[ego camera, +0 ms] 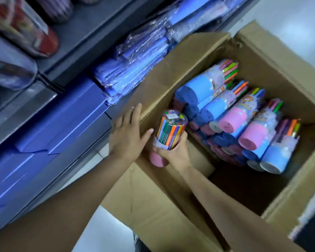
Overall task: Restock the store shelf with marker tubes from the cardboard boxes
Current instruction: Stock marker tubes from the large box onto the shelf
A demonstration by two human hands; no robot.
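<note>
Blue plastic-wrapped packs [135, 59] stacked on lower level; blue flat boxes [62, 120] beside them; pale floor [298, 24]

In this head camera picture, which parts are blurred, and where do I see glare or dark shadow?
Head view: the tubes on the upper shelf at top left are smeared by motion blur; the held marker tube and the tubes in the cardboard box are fairly sharp; glare streaks the plastic-wrapped blue packs; the box's near inside corner lies in dark shadow.

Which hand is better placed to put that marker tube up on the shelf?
The right hand: it already grips the pink-based marker tube at the cardboard box edge. The left hand lies open, fingers straight beside the tube, holding nothing.
</note>
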